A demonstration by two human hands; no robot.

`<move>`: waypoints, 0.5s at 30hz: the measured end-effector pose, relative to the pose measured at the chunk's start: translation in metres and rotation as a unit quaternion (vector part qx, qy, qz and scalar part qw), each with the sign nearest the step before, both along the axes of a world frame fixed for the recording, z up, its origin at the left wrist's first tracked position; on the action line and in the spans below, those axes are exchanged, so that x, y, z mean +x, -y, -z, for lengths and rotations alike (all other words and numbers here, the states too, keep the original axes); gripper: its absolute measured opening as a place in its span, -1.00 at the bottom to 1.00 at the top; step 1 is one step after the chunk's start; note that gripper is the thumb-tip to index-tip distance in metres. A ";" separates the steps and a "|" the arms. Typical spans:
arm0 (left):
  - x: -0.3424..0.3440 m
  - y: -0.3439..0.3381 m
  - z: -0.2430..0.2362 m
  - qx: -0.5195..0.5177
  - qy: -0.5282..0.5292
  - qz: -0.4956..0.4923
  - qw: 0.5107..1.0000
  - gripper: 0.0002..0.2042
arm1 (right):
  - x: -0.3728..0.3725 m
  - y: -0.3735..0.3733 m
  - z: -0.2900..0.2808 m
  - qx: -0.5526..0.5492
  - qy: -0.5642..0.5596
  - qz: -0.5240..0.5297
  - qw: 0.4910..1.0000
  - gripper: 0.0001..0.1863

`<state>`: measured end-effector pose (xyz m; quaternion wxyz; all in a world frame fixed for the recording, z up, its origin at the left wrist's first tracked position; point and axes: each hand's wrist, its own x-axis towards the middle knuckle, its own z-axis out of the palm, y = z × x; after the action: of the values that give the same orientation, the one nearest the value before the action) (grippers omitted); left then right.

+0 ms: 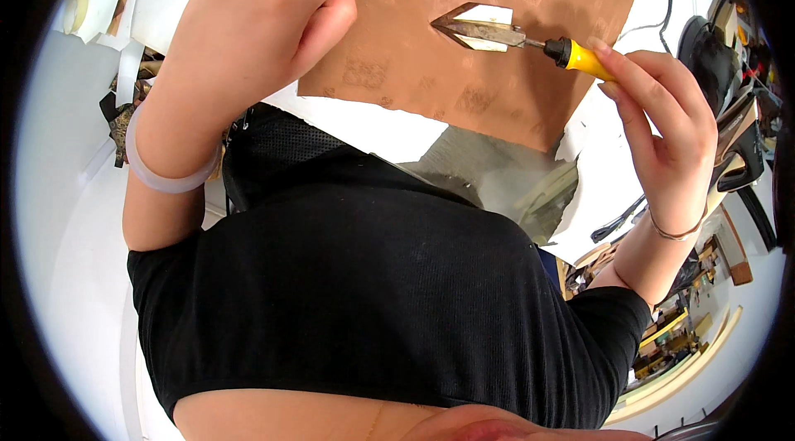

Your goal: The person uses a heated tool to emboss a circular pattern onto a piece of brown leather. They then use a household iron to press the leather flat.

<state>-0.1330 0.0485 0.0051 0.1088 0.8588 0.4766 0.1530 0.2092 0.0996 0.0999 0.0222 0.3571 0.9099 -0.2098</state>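
Note:
My right hand (pixel 667 106) pinches the yellow, black-collared handle of a hand tool (pixel 588 62) between thumb and fingers. The tool's thin shaft runs left into a flat, worn metal blade, which tapers to a point over the brown patterned sheet (pixel 406 68). Dark-edged white shapes flank the blade; I cannot tell whether they belong to it or are a cut in the sheet. My left hand (pixel 265 10) rests over the sheet's left side, thumb and one finger stretched to the right. The upper edge of the view cuts off its other fingers.
Under the brown sheet lie white material (pixel 389 128) and a grey, ragged-edged piece (pixel 497 172). Black cords run at the upper right, near a dark rounded object (pixel 708 56). Cluttered shelves (pixel 675 333) stand at the lower right.

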 end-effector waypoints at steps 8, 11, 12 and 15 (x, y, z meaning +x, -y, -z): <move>0.001 0.001 -0.001 0.001 -0.008 -0.002 1.000 -0.46 | 0.009 -0.004 0.000 0.001 0.008 -0.034 0.999 -0.62; 0.007 0.003 -0.004 -0.006 -0.007 -0.015 1.000 -0.46 | 0.012 -0.003 -0.001 0.001 0.014 -0.035 0.999 -0.62; 0.008 0.004 -0.005 -0.011 -0.020 -0.019 1.000 -0.47 | 0.013 -0.003 -0.001 0.002 0.016 -0.036 0.999 -0.62; 0.005 0.001 -0.007 -0.023 -0.070 -0.014 0.997 -0.47 | 0.014 -0.002 -0.001 0.008 0.015 -0.040 0.999 -0.62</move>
<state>-0.1282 0.0476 0.0120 0.0930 0.8577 0.4988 0.0829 0.2230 0.1018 0.1009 0.0414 0.3234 0.9248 -0.1961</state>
